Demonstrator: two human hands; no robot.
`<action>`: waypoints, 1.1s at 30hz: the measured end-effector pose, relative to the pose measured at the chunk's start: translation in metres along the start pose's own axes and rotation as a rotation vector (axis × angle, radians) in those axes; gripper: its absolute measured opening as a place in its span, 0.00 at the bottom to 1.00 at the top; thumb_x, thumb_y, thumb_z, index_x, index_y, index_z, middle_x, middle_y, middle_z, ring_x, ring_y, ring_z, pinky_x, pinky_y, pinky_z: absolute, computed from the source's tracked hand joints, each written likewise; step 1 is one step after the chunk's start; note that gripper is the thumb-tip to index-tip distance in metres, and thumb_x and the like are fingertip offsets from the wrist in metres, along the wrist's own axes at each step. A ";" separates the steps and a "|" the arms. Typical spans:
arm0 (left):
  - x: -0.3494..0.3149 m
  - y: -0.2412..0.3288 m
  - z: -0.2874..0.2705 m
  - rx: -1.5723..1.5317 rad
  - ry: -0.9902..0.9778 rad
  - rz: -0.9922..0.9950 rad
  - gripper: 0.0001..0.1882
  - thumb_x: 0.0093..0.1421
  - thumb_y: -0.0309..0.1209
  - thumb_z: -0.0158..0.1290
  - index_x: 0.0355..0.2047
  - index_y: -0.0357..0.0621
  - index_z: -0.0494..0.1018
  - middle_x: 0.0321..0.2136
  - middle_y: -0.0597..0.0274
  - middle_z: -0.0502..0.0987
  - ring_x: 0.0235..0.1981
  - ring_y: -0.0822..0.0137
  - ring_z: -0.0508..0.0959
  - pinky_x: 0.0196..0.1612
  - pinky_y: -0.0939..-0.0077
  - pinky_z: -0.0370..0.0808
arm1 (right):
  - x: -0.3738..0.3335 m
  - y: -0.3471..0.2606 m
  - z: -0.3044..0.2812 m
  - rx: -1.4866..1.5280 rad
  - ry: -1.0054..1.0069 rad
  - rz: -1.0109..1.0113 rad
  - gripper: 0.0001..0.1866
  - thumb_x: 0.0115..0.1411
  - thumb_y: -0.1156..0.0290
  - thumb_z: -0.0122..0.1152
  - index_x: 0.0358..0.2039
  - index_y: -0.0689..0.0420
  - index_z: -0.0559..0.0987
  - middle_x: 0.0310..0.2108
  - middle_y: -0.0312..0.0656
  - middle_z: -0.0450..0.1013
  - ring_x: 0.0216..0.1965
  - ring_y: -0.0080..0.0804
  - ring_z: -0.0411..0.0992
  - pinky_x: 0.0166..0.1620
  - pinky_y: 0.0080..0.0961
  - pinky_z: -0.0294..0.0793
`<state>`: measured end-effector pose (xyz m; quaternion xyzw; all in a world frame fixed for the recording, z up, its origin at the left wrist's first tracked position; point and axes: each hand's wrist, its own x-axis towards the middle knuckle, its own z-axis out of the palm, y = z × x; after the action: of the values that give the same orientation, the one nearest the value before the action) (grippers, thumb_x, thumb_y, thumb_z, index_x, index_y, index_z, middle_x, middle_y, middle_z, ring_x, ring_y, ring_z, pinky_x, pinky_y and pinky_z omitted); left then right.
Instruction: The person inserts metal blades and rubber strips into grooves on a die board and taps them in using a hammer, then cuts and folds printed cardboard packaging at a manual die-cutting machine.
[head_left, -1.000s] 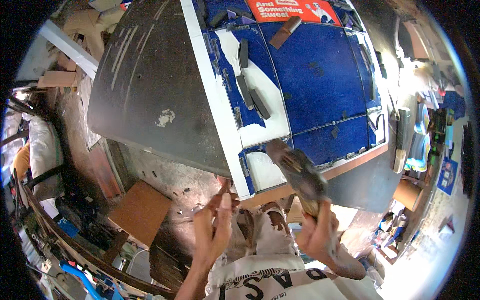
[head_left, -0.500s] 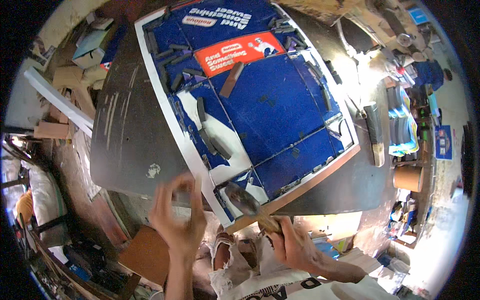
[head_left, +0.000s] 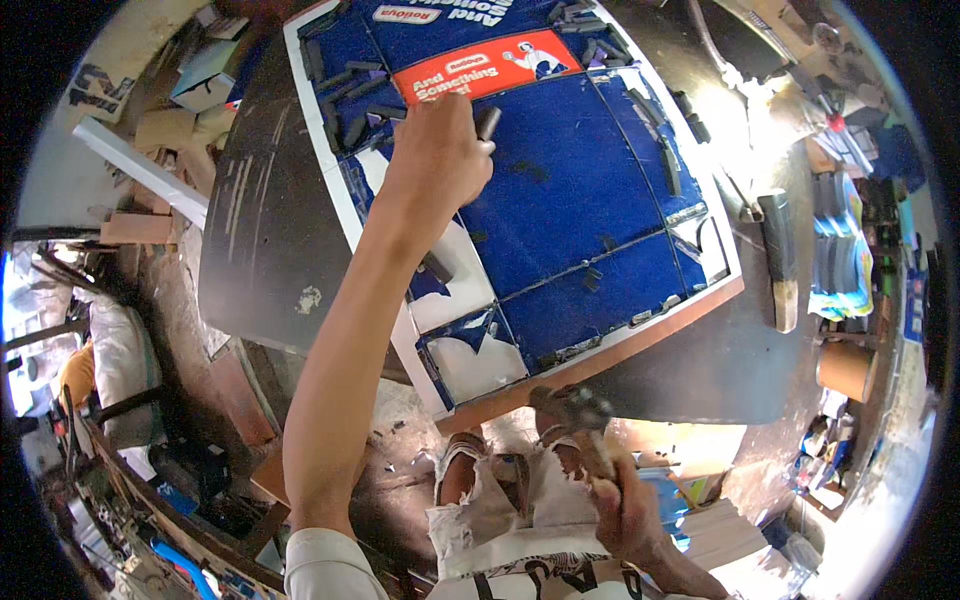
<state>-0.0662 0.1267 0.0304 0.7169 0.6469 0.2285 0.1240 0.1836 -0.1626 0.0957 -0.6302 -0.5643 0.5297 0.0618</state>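
Observation:
Over a framed blue panel [head_left: 560, 220], my left hand [head_left: 440, 150] is closed with its fingers bent, and the end of a short dark strip [head_left: 488, 123] pokes out beside them. The red printed band on the panel lies just beyond its knuckles. Lower right, in front of the panel's near edge, my right hand [head_left: 630, 510] grips a hammer [head_left: 572, 408] by its handle, the head blurred. Several dark offcuts [head_left: 340, 115] lie along the panel's left side and at its far corners. Torn white patches show near the lower left corner.
The panel rests on a dark curved board [head_left: 270, 230]. A black-handled tool [head_left: 778, 260] lies to its right, near a bright light. Stacked packets [head_left: 835, 245] and a brown roll [head_left: 845, 367] stand farther right. A white bar [head_left: 140, 172] leans at the left.
My left hand has moved up and away from beside the panel's near corner onto the panel, where it closes on the strip. The hammer has swung right and nearer, off the panel.

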 end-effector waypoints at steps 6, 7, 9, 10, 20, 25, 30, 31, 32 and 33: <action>-0.109 0.017 -0.051 -0.967 -0.343 -0.402 0.13 0.64 0.33 0.60 0.37 0.32 0.76 0.25 0.56 0.81 0.27 0.71 0.80 0.32 0.75 0.76 | 0.009 0.024 -0.019 0.152 0.260 -0.129 0.15 0.72 0.65 0.41 0.33 0.64 0.67 0.17 0.33 0.60 0.16 0.19 0.56 0.20 0.21 0.56; -0.131 0.019 -0.047 -1.133 -0.224 -0.403 0.11 0.64 0.31 0.59 0.39 0.33 0.75 0.26 0.57 0.81 0.28 0.71 0.81 0.32 0.76 0.76 | 0.011 0.029 -0.019 0.142 0.281 -0.124 0.17 0.73 0.63 0.40 0.34 0.64 0.68 0.17 0.33 0.60 0.16 0.18 0.55 0.20 0.21 0.55; -0.156 0.018 -0.043 -1.290 -0.092 -0.411 0.10 0.64 0.29 0.59 0.41 0.34 0.74 0.27 0.59 0.81 0.30 0.72 0.82 0.33 0.76 0.76 | 0.017 0.035 -0.020 0.074 0.320 -0.210 0.18 0.73 0.61 0.40 0.35 0.64 0.68 0.18 0.32 0.59 0.16 0.17 0.53 0.20 0.19 0.54; -0.163 0.018 -0.039 -1.180 -0.024 -0.419 0.10 0.62 0.26 0.60 0.42 0.36 0.74 0.29 0.59 0.81 0.32 0.71 0.82 0.34 0.76 0.77 | 0.018 0.031 -0.023 0.062 0.282 -0.208 0.18 0.74 0.61 0.39 0.36 0.64 0.68 0.18 0.32 0.59 0.16 0.17 0.53 0.20 0.18 0.54; -0.173 0.012 -0.021 -0.441 0.003 -0.179 0.18 0.52 0.17 0.58 0.44 0.43 0.77 0.35 0.57 0.84 0.37 0.66 0.84 0.46 0.74 0.78 | 0.011 0.027 -0.025 0.098 0.116 0.007 0.17 0.72 0.60 0.43 0.45 0.64 0.70 0.25 0.46 0.71 0.23 0.38 0.70 0.28 0.33 0.69; -0.181 0.017 -0.020 -0.275 0.027 -0.011 0.24 0.45 0.16 0.57 0.45 0.46 0.78 0.39 0.55 0.81 0.40 0.54 0.82 0.45 0.68 0.78 | 0.017 0.017 -0.024 -0.023 0.147 -0.181 0.14 0.72 0.65 0.45 0.46 0.64 0.69 0.24 0.47 0.71 0.23 0.42 0.71 0.29 0.37 0.70; -0.183 0.018 -0.016 -0.304 0.079 0.051 0.25 0.46 0.16 0.57 0.46 0.47 0.79 0.38 0.55 0.82 0.35 0.54 0.83 0.43 0.68 0.79 | 0.041 -0.022 -0.042 -0.087 0.110 -0.283 0.10 0.69 0.71 0.48 0.46 0.65 0.69 0.25 0.49 0.71 0.22 0.49 0.73 0.26 0.40 0.70; -0.185 0.014 -0.015 -0.323 0.101 0.071 0.25 0.46 0.17 0.57 0.47 0.47 0.79 0.38 0.55 0.82 0.33 0.54 0.83 0.42 0.68 0.79 | 0.045 -0.039 -0.045 -0.043 0.098 -0.266 0.11 0.69 0.71 0.45 0.43 0.67 0.70 0.25 0.49 0.71 0.21 0.43 0.73 0.26 0.33 0.70; -0.185 0.015 -0.018 -0.318 0.103 0.069 0.25 0.46 0.17 0.57 0.47 0.47 0.79 0.38 0.55 0.82 0.33 0.54 0.83 0.42 0.68 0.79 | 0.045 -0.046 -0.046 -0.042 0.094 -0.270 0.11 0.69 0.71 0.45 0.43 0.67 0.70 0.25 0.49 0.71 0.21 0.43 0.73 0.26 0.33 0.70; -0.184 0.019 -0.020 -0.302 0.032 0.065 0.24 0.48 0.16 0.57 0.47 0.41 0.78 0.38 0.52 0.82 0.36 0.52 0.83 0.42 0.66 0.81 | 0.043 -0.052 -0.049 -0.123 0.138 -0.345 0.12 0.69 0.70 0.47 0.45 0.67 0.70 0.25 0.49 0.72 0.22 0.44 0.74 0.27 0.33 0.71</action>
<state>-0.0704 -0.0597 0.0261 0.7069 0.5834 0.3386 0.2127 0.1776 -0.0856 0.1264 -0.5615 -0.6896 0.4314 0.1515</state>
